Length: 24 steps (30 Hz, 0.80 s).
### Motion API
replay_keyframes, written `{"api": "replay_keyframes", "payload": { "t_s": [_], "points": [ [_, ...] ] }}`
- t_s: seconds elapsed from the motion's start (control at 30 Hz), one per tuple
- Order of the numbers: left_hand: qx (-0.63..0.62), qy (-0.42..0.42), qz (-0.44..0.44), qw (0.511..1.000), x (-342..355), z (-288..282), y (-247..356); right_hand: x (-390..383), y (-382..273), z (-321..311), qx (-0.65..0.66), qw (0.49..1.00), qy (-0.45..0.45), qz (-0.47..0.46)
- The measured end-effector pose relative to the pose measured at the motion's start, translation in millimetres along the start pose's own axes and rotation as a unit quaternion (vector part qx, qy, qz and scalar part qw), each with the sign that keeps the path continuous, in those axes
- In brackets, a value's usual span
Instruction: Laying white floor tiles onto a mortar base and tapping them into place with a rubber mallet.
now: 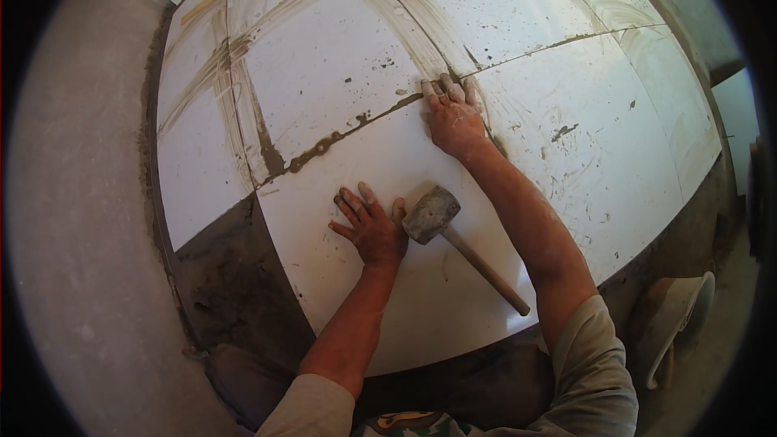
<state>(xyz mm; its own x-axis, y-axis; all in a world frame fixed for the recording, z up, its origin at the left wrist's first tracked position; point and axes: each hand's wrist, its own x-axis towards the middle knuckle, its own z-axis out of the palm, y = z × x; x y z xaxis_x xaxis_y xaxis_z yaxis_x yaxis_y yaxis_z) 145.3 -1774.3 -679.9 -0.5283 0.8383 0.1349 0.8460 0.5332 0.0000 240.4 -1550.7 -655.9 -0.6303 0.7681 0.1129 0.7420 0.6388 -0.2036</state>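
Observation:
My left hand (374, 229) lies on a large white floor tile (324, 259), fingers spread and holding nothing. Beside its thumb rests a rubber mallet (432, 214) with a dark grey head and a wooden handle that points toward me to the right. My right hand (455, 120) reaches to the tile's far right corner. Its dusty fingers are stretched over the joint with the neighbouring tiles. Wet grey mortar (324, 146) shows along the far joint of this tile.
More white tiles (324, 73) with mortar smears spread ahead and to the right (583, 129). Bare dark mortar bed (235, 267) lies left of the near tile. A bucket (676, 316) stands at the lower right. A wall (89, 194) runs along the left.

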Motion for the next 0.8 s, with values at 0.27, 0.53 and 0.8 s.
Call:
{"api": "replay_keyframes", "payload": {
  "t_s": [0.27,0.53,0.8],
  "points": [
    [0.005,-0.005,0.001,1.000,2,-2,-1,-13,-3,4,-0.024,0.999,0.023,-0.004],
    [0.012,-0.004,0.004,1.000,2,-4,-1,-38,1,-4,0.008,0.997,0.049,0.056],
    [0.023,-0.016,0.003,1.000,-1,1,1,4,9,-9,0.048,0.998,-0.001,0.047]
  ]
}}
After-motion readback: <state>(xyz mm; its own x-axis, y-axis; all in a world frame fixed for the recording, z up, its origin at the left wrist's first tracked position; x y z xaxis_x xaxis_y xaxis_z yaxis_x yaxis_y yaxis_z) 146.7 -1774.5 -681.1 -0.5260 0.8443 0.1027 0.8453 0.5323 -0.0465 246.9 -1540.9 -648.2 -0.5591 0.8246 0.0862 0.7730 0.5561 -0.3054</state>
